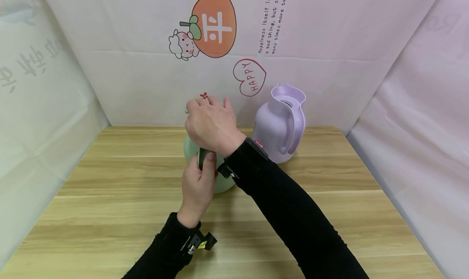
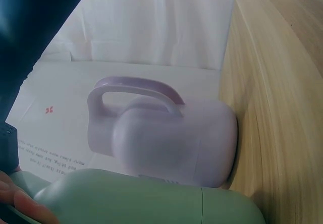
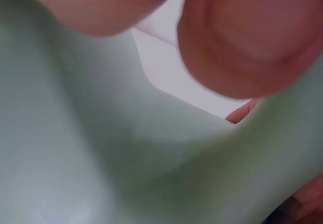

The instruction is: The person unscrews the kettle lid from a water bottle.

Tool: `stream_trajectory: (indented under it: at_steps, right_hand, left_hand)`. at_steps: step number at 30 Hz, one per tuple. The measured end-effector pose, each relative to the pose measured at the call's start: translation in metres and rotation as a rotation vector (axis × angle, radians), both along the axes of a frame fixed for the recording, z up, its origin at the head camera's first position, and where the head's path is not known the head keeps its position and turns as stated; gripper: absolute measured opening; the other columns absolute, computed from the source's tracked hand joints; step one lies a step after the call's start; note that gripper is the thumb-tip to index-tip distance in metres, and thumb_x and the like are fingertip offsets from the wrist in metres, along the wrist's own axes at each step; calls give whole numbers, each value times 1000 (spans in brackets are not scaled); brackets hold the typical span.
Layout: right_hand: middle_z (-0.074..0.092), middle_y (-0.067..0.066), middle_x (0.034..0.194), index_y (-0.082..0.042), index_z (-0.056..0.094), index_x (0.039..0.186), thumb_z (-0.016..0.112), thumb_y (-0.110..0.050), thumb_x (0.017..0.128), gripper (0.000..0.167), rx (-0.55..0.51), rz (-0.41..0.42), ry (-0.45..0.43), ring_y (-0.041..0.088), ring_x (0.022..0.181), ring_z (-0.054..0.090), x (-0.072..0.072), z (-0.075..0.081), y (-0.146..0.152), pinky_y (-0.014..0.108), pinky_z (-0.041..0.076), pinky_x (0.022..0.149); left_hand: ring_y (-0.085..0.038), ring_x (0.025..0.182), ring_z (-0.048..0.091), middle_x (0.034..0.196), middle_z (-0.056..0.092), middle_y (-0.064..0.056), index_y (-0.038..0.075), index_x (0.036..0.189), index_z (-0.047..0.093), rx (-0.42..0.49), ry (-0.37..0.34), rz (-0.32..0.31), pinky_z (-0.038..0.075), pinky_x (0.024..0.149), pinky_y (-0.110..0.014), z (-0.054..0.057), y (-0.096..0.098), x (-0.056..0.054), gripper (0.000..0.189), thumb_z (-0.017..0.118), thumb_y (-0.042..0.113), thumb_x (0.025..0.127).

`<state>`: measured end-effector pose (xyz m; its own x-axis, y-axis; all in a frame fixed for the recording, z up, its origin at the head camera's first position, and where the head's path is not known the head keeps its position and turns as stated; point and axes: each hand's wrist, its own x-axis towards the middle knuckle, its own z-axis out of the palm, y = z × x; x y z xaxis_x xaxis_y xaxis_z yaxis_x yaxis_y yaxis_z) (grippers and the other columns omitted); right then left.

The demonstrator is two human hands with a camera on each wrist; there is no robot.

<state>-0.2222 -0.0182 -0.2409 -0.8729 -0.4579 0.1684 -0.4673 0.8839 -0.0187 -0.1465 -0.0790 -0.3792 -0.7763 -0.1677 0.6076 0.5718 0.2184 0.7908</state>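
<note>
A: Starting at the far left, please.

B: Lettered white cloth [image 1: 40,67], hanging as a side wall. Next, reaching up from the bottom edge, a black left sleeve [image 1: 165,246].

A: And with the left-hand grip [image 1: 198,185]?

B: Holding the dark green handle [image 1: 202,157] of a green jug [image 1: 191,148], closed narrow round it, thumb [image 1: 209,163] pressed against it.

A: Standing or tipped?

B: Standing upright on the wood-grained surface [image 1: 139,181], near a lilac jug [image 1: 269,126] and to the left of it.

A: On to the right-hand grip [image 1: 212,126].

B: Laid over the top of the green jug, knuckles up. Cannot tell how wide or narrow: mostly hidden at the fingertips in the head view, blurred in the right wrist view.

A: Behind that?

B: An orange fruit print [image 1: 216,24] on the back cloth, then, further right, a red heart print [image 1: 250,77] reading HAPPY.

A: And beyond?

B: Back to the lilac jug: upright too, partly covered at lower left by the black right sleeve [image 1: 293,209]. Lastly, a right-hand cloth wall [image 1: 414,108], also white.
</note>
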Motion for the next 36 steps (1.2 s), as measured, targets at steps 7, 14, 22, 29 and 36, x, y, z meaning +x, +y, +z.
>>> stream_trajectory:
  at_steps: [7, 14, 22, 29, 36]
  right_hand:
    - [52, -8, 155, -23, 54, 147, 33, -24, 108, 44, -2, 20, 18, 26, 152, 36, 0, -1, 1, 62, 20, 125]
    - [53, -9, 155, -24, 54, 146, 34, -25, 108, 44, -31, 38, 11, 28, 155, 33, 1, -2, 4, 63, 20, 125]
    - [58, -10, 149, -25, 58, 142, 37, -23, 106, 42, -77, 66, 11, 28, 155, 33, 1, -3, 7, 63, 19, 125]
    - [62, -11, 142, -27, 61, 137, 43, -41, 108, 37, -94, 94, 39, 24, 155, 34, 1, -5, 10, 62, 20, 125]
    - [64, -12, 139, -30, 62, 136, 44, -49, 109, 38, -112, 102, 36, 25, 156, 33, 1, -7, 11, 63, 19, 125]
  left_hand:
    - [-11, 50, 42, 60, 45, 2, 9, 78, 49, 3, 10, 2, 35, 48, -29, -1, 1, 0, 34, 49, 17, 111]
    - [-12, 48, 40, 59, 44, 1, 8, 79, 49, -2, 12, -6, 34, 47, -29, -1, 1, 0, 34, 48, 16, 112]
    - [-11, 47, 39, 58, 42, 3, 9, 80, 48, -3, -3, 6, 33, 46, -29, -1, 1, -1, 33, 49, 19, 112]
    - [-11, 46, 39, 57, 43, 4, 9, 78, 48, 0, 10, 7, 32, 44, -30, -2, 1, -1, 34, 49, 18, 111]
    - [-11, 47, 40, 57, 44, 3, 8, 80, 49, 0, -7, 11, 34, 45, -28, -2, 1, -1, 33, 50, 19, 111]
